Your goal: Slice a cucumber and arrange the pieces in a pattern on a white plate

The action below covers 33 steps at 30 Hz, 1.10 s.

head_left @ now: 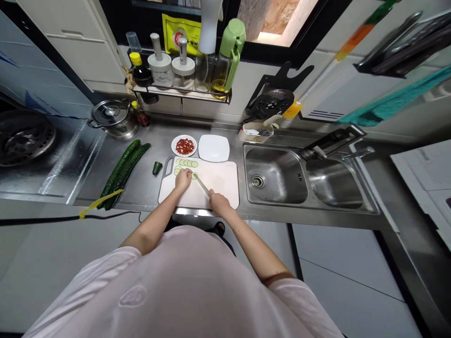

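Left hand: bare, over the white cutting board, fingers bent and drawn together, tips just beside a pale green cucumber slice; anything pinched between them, impossible to tell at this scale. Right hand: bare, closed round the handle of a knife, blade angled toward the far left, tip at that same slice; contact or narrow gap, not clear.

Worked item: cucumber, in several states. Row of round slices, close-set, along the far left part of the board; further slices just beyond the left hand, partly covered. Dark green end piece on the steel tabletop, just left of the board. Two long cucumbers, side by side, farther left.

Also present: small round plate of chopped red pieces, on the far side of the board; squarish white plate to its right; lidded steel pot, far left; double sink, right.

Step in hand, by judgement: knife work on a single slice. Next move, by judgement: steady left fingers, tips clear of the edge; short, controlled blade travel.
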### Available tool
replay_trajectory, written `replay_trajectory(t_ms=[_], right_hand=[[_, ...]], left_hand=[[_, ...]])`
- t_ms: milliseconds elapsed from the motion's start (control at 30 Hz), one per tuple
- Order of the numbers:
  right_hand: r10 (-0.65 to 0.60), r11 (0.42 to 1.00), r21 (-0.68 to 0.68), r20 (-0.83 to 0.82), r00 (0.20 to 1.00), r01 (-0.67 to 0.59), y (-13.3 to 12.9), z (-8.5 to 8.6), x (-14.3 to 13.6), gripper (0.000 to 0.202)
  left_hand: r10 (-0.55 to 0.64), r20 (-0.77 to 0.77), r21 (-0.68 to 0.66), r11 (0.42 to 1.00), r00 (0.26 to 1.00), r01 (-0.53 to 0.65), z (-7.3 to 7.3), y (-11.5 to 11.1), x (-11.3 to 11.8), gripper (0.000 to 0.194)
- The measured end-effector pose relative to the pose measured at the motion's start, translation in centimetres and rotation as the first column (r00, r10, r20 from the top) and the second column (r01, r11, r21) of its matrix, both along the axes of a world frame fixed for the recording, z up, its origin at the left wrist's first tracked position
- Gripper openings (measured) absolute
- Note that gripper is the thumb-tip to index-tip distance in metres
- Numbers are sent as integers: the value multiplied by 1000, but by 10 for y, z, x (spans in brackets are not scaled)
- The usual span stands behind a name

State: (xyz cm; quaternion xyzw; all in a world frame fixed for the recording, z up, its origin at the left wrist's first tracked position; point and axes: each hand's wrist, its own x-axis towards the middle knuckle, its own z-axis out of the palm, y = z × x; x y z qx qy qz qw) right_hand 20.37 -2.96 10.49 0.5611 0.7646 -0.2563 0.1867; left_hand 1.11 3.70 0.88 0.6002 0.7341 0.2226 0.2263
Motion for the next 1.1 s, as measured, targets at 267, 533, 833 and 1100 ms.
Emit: replay_trajectory(t_ms=[267,533,833,1100], right_hand=[[3,1000,-3,0,1000,-3,3,1,-3,28],[30,998,54,-10,1000,-29,5,0,-3,28],[25,998,52,-18,1000,-24,6,0,-3,30],[-1,1000,6,12,1000,1,-3,0,5,28]], left_hand=[[-9,-14,6,1000,1000,9,-1,0,0,20],[-7,-29,8,1000,1000,7,2,-2,2,19],[6,-32,-24,1000,999,-7,4,-1,4,20],[4,-26,-32,999,1000,-4,7,-1,3,19]])
